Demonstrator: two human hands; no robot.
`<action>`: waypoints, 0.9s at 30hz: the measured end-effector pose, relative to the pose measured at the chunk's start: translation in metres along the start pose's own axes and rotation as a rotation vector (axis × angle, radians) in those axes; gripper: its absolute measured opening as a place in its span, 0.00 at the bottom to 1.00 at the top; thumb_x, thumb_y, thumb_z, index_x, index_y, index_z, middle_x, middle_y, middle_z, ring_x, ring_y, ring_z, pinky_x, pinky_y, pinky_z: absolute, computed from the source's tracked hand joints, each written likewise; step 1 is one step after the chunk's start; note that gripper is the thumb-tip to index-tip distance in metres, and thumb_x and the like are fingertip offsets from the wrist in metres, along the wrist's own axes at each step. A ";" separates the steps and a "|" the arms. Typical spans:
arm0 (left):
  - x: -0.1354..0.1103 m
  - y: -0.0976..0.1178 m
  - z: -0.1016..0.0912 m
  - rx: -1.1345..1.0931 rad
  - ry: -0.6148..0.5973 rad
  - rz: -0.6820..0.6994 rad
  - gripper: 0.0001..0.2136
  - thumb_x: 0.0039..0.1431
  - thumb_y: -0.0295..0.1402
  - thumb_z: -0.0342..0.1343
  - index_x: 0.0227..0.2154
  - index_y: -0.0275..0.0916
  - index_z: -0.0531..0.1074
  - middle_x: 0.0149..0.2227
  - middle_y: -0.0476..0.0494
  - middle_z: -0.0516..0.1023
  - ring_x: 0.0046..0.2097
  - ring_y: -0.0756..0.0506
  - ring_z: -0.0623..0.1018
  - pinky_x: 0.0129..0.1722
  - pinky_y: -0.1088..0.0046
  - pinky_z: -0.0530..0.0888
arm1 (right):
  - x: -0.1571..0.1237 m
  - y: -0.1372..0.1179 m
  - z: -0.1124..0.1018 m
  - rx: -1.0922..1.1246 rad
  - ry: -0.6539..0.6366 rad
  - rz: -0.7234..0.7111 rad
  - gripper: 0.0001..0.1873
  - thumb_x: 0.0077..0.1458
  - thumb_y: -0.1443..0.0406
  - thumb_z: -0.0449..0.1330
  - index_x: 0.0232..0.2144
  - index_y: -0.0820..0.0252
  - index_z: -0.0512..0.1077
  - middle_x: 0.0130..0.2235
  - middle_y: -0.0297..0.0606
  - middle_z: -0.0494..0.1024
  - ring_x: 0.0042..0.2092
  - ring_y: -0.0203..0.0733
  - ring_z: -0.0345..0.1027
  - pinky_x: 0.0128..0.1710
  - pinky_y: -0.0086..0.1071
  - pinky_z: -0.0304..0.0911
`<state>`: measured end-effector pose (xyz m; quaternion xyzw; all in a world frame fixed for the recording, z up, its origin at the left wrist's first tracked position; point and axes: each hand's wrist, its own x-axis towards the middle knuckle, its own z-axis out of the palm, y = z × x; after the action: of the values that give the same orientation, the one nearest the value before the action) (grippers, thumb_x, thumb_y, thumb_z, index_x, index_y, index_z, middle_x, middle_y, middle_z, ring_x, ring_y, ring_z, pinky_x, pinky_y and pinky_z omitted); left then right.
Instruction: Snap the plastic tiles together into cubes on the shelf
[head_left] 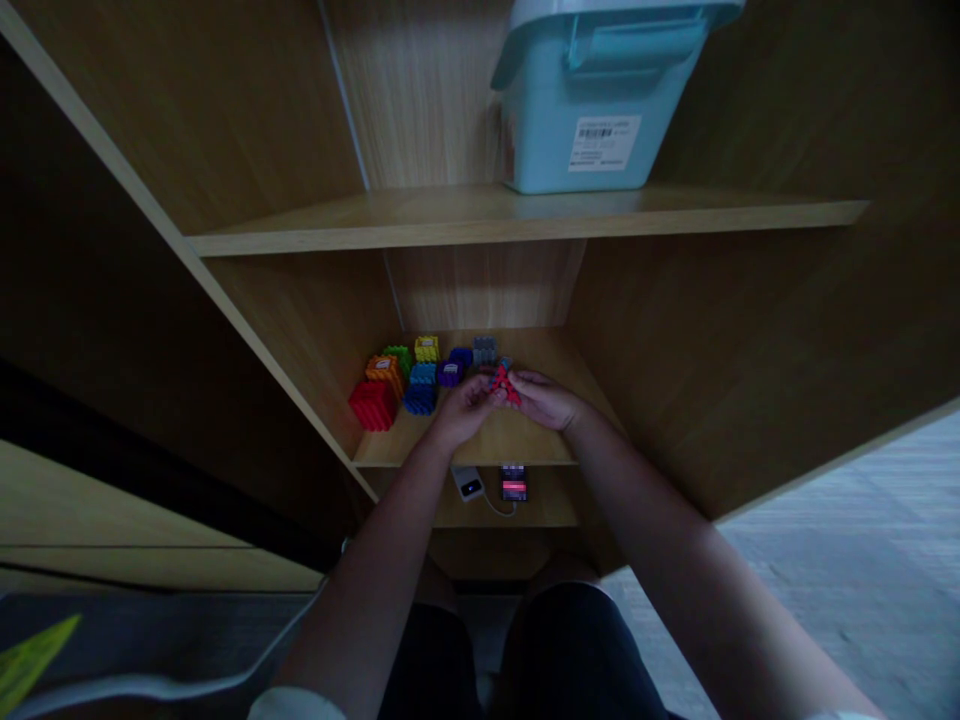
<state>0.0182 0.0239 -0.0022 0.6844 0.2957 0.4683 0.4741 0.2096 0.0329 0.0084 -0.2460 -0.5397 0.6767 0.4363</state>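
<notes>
Both hands meet over the middle shelf [517,440], fingers closed around a small red piece [503,383] with some grey-blue at its top. My left hand [469,403] grips it from the left, and my right hand [546,398] pinches its right side. The fingers partly cover the piece, so its exact kind is unclear. To the left sit several ridged, box-like toy blocks: a large red block [373,405], an orange block [385,372], a yellow block [427,348], a dark blue block [420,399], a purple block [450,373] and a grey block [484,349].
A light-blue lidded bin [592,110] stands on the upper shelf [420,220] above my hands. Below, a phone [514,483] and a white power bank [469,484], joined by a cable, lie on a lower shelf. Wooden side walls flank the shelves.
</notes>
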 end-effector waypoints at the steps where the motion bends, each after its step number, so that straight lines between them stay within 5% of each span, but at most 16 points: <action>1: 0.000 0.000 0.000 -0.011 -0.001 -0.009 0.26 0.59 0.60 0.63 0.40 0.39 0.75 0.43 0.41 0.82 0.45 0.44 0.80 0.48 0.67 0.77 | 0.000 0.000 0.001 0.006 0.003 0.002 0.26 0.52 0.42 0.74 0.40 0.56 0.81 0.41 0.38 0.85 0.43 0.42 0.78 0.50 0.38 0.73; 14: 0.000 0.003 -0.003 -0.044 0.026 -0.046 0.26 0.57 0.60 0.65 0.37 0.38 0.75 0.36 0.45 0.80 0.37 0.47 0.78 0.40 0.70 0.75 | 0.002 0.004 0.005 0.000 0.005 -0.009 0.26 0.55 0.41 0.71 0.40 0.56 0.79 0.39 0.36 0.83 0.41 0.40 0.76 0.48 0.37 0.72; 27: -0.001 -0.002 -0.005 0.148 0.098 -0.093 0.24 0.61 0.58 0.61 0.34 0.39 0.76 0.32 0.45 0.81 0.33 0.48 0.76 0.34 0.73 0.72 | 0.007 0.011 0.006 -0.076 0.180 -0.097 0.28 0.53 0.40 0.71 0.44 0.51 0.74 0.41 0.33 0.80 0.42 0.41 0.75 0.46 0.37 0.73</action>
<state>0.0134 0.0254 -0.0041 0.6792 0.3839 0.4557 0.4284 0.1978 0.0351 0.0010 -0.2959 -0.5349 0.6090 0.5055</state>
